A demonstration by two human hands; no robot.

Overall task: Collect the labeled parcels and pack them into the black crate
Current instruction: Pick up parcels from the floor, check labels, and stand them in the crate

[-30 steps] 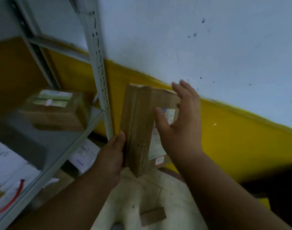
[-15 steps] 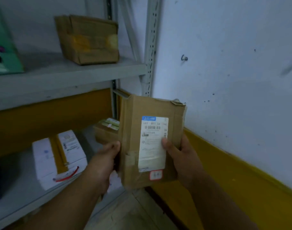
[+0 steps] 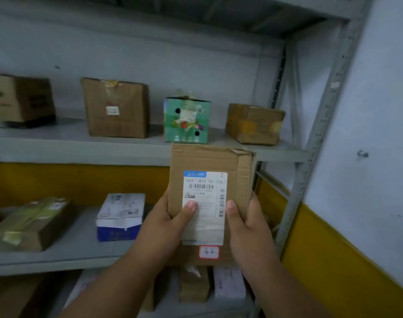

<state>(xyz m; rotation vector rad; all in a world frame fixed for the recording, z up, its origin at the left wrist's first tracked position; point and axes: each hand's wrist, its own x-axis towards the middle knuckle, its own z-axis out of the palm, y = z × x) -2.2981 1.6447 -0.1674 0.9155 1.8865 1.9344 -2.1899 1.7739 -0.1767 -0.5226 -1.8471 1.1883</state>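
**Inspector:** Held upright in front of the shelving, the cardboard parcel (image 3: pixel 209 171) sits between both hands, its face turned to the camera. Where is the grip?

**Assistant:** The left hand (image 3: pixel 166 223) grips the parcel's edge at nine o'clock, thumb curled onto the white shipping label (image 3: pixel 205 191). The right hand (image 3: pixel 246 223) grips the edge at three o'clock, thumb pressed beside the label's barcode strip. The other fingers of both hands lie behind the parcel, hidden.

**Inspector:** Markings?

**Assistant:** The label carries a blue header and barcodes. A small red-bordered sticker (image 3: pixel 209 252) sits just below it, at six o'clock on the parcel's face. The top flap is torn at one o'clock.

**Inspector:** Surroundings?

**Assistant:** A grey metal shelf rack (image 3: pixel 81 148) stands behind. On the upper shelf, at twelve o'clock from the parcel, stands a green printed box (image 3: pixel 186 120); at one o'clock, a brown taped box (image 3: pixel 253 123); at ten o'clock, a taller brown carton (image 3: pixel 115 109). On the shelf below, at nine o'clock, lies a white-and-blue box (image 3: pixel 120 216), with a flat taped parcel (image 3: pixel 30 223) farther left. The wall (image 3: pixel 367 111) at three o'clock is white above a yellow band.
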